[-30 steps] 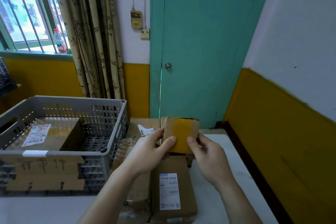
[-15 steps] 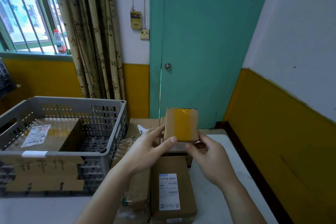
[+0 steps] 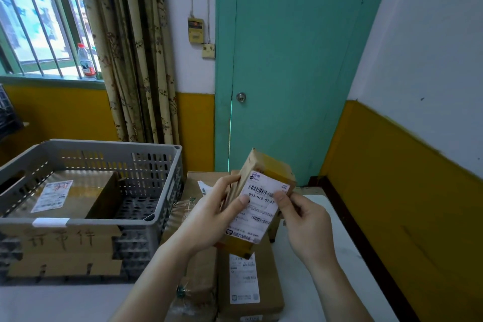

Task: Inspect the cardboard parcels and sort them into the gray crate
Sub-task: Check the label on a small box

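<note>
Two hands, left hand (image 3: 209, 217) and right hand (image 3: 304, 222), grip the small parcel (image 3: 257, 201) tilted above the desk (image 3: 347, 256); read its label squarely before carrying it to the gray crate (image 3: 146, 165) at nine o'clock.

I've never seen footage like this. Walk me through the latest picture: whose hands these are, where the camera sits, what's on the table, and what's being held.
There is no machine here. A person wears a wide-angle camera on the head, looking forward and down, so both arms reach in from the bottom of the picture.

The left hand and the right hand together hold a small cardboard parcel, tilted, with its white shipping label and barcode facing the camera. Both thumbs press on the label.

On the white table sits a gray crate on the left, with a handwritten cardboard sign on its front. One flat labelled parcel in the crate is already there. Below the hands lie more parcels in a pile, waiting.

Behind are a green door, a curtain and a barred window with a bottle on the sill.
</note>
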A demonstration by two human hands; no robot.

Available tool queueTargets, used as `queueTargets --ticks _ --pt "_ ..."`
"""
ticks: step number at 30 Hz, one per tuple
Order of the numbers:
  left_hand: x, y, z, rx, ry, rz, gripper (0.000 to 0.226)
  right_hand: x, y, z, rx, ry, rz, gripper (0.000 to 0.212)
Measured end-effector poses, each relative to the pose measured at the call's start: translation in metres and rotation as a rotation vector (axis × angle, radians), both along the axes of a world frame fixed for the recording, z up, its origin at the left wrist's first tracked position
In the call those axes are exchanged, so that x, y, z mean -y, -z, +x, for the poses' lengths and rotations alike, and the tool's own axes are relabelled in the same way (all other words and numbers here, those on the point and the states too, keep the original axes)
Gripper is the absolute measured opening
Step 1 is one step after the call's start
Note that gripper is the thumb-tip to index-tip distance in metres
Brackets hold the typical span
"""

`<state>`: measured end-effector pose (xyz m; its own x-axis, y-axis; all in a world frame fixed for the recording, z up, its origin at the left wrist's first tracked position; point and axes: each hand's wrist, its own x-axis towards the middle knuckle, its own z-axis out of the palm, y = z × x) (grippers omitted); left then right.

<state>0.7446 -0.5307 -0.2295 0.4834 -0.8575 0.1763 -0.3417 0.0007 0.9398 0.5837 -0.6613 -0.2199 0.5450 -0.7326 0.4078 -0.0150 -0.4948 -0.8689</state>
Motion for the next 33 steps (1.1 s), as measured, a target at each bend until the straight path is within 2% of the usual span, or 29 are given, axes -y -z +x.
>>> queueTargets --ticks 2,6,9,14,19,23,29,33 --pt "0.000 0.001 -0.002 -0.036 -0.023 -0.030 0.047 -0.002 0.000 0.002 -0.014 -0.030 -0.005 0.012" --pt "-0.001 0.000 -0.003 -0.055 -0.158 -0.057 0.037 -0.008 -0.001 0.009 -0.069 -0.079 -0.021 0.020" --pt "-0.008 -0.002 0.003 -0.112 -0.193 -0.061 0.042 -0.016 -0.001 0.018 -0.088 -0.162 0.060 0.026" --pt "-0.024 -0.007 0.016 -0.234 -0.238 -0.064 0.052 -0.035 0.004 0.037 -0.107 -0.282 0.261 0.051" --pt "-0.044 -0.008 0.029 -0.309 -0.179 -0.044 0.055 -0.049 0.006 0.062 -0.079 -0.219 0.369 0.026" --pt "-0.059 -0.005 0.042 -0.288 -0.222 -0.053 0.041 -0.065 0.006 0.083 -0.102 -0.175 0.346 0.023" --pt "-0.077 -0.007 0.065 -0.276 -0.309 -0.014 0.038 -0.080 0.000 0.107 -0.178 -0.192 0.313 0.008" --pt "-0.081 -0.013 0.087 -0.282 -0.383 0.031 0.050 -0.083 -0.005 0.125 -0.214 -0.257 0.328 0.025"
